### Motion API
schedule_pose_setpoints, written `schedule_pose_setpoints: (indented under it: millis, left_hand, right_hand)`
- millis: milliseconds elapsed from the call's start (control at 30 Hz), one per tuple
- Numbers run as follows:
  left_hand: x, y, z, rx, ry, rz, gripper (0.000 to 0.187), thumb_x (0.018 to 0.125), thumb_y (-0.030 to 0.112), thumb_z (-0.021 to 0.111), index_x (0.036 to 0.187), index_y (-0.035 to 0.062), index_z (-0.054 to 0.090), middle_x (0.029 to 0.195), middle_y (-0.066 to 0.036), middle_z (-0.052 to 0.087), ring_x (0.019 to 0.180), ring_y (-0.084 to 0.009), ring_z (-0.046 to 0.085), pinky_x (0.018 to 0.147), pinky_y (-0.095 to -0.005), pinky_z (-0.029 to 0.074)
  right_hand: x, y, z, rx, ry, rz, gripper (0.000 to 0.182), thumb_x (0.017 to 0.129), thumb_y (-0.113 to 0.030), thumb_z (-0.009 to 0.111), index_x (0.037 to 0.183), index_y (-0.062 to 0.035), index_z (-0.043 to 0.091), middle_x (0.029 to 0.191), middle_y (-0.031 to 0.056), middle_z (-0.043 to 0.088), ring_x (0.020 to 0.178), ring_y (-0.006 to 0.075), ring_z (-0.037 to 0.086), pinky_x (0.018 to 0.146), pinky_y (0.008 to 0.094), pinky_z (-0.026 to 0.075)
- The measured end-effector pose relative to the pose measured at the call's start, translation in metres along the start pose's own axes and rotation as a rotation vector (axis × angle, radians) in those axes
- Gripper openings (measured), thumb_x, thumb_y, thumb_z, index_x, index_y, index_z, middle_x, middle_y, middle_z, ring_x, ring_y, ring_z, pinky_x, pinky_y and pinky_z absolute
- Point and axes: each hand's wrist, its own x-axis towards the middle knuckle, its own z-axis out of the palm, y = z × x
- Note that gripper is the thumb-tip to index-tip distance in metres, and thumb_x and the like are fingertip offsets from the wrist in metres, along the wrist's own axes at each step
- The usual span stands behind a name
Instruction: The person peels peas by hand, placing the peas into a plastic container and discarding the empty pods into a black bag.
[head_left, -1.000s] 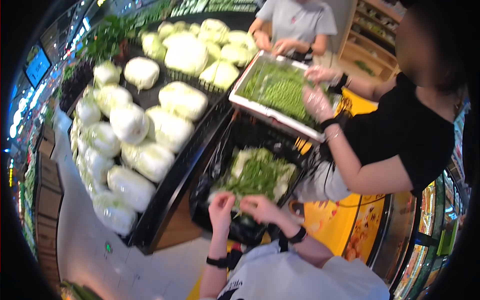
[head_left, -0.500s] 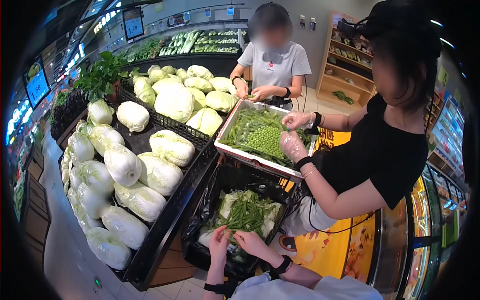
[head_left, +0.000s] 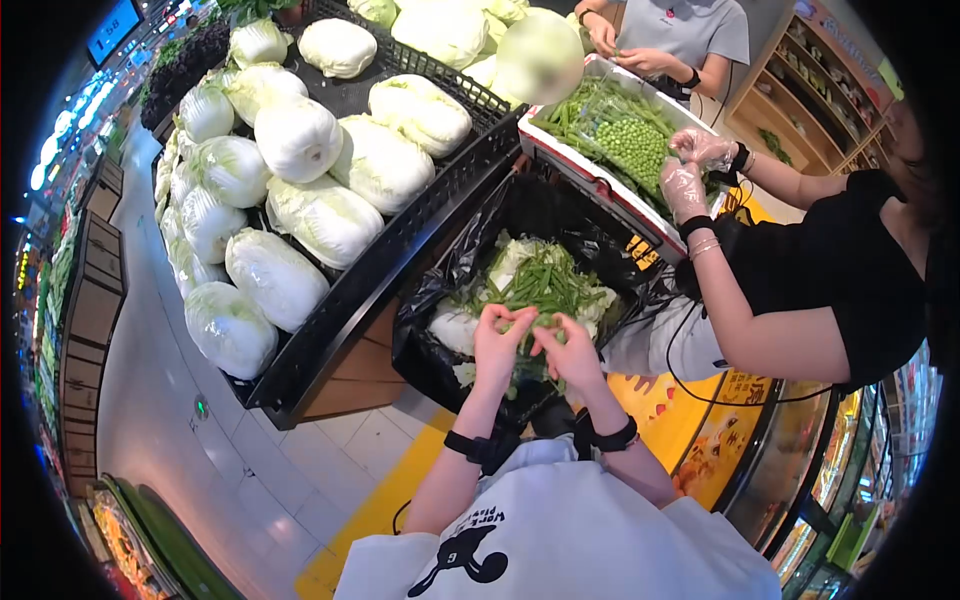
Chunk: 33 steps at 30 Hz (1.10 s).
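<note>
My left hand point(head_left: 500, 345) and my right hand point(head_left: 570, 352) are close together above a bin lined with a black plastic bag point(head_left: 425, 315). Their fingers pinch a small green pea pod point(head_left: 543, 321), partly hidden by the fingertips. Below them in the bin lies a heap of green pods point(head_left: 555, 283) on pale cabbage leaves point(head_left: 598, 308). Beyond it stands a white box point(head_left: 560, 150) full of pea pods, with shelled green peas point(head_left: 630, 145) in a clear tray on top.
To the left, a black display stand point(head_left: 330, 345) bears wrapped Chinese cabbages point(head_left: 275, 280). Round cabbages point(head_left: 440, 32) fill a crate behind. A co-worker's gloved hands point(head_left: 690, 170) work over the box's right side. Another person's hands point(head_left: 625, 50) are at its far end.
My view has tilted down and shifted left, so the scene sits higher and further right. My hands stay together over the bin, fingers still pinching.
</note>
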Motion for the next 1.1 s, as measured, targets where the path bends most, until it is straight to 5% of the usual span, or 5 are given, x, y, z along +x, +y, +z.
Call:
schedule_pose_setpoints:
  millis: [200,300,467,800,1100]
  left_hand:
    - [-0.012,0.001,0.003,0.162,-0.004,-0.059,0.017,0.082,0.007,0.060,0.098,-0.0009,0.058,0.096,-0.008,0.062,0.086,-0.0101,0.055,0.077,-0.0227,0.043]
    - [-0.018,-0.005,0.000,0.115,0.014,-0.128,0.020,0.085,0.010,0.058,0.101,-0.0017,0.060,0.094,-0.006,0.062,0.084,-0.0097,0.056,0.077,-0.0219,0.043]
    - [-0.020,-0.001,-0.002,0.198,-0.092,-0.056,0.023,0.087,0.012,0.054,0.104,-0.0026,0.059,0.099,-0.008,0.062,0.089,-0.0104,0.057,0.076,-0.0224,0.045]
    - [-0.031,0.006,-0.003,0.264,-0.187,0.021,0.019,0.086,0.005,0.052,0.103,-0.0032,0.058,0.109,-0.011,0.059,0.100,-0.0139,0.055,0.086,-0.0239,0.042]
    - [-0.025,-0.006,-0.010,0.392,-0.145,-0.279,0.016,0.087,0.018,0.055,0.091,0.0034,0.056,0.080,0.000,0.055,0.073,-0.0050,0.050,0.061,-0.0194,0.041]
  right_hand:
    - [-0.011,-0.012,-0.003,-0.196,0.044,-0.091,0.024,0.081,-0.013,0.059,0.103,-0.0055,0.053,0.069,0.0045,0.060,0.039,0.0064,0.045,0.038,0.0219,0.033]
    - [-0.013,-0.013,-0.008,-0.508,0.073,-0.183,0.031,0.077,-0.011,0.062,0.105,-0.0041,0.053,0.077,0.0056,0.061,0.071,0.0101,0.058,0.062,0.0246,0.043]
    - [-0.012,-0.008,-0.014,-0.407,0.063,-0.389,0.023,0.077,-0.014,0.063,0.095,-0.0012,0.056,0.071,0.0068,0.059,0.060,0.0116,0.052,0.055,0.0258,0.039]
    - [-0.006,0.011,-0.015,0.184,0.074,0.069,0.020,0.091,-0.022,0.047,0.083,-0.0031,0.046,0.056,0.0048,0.051,0.037,0.0089,0.043,0.034,0.0228,0.035]
    - [-0.014,0.010,-0.007,-0.267,0.060,-0.063,0.014,0.089,-0.014,0.048,0.095,-0.0027,0.042,0.061,0.0065,0.053,0.040,0.0097,0.045,0.037,0.0238,0.035]
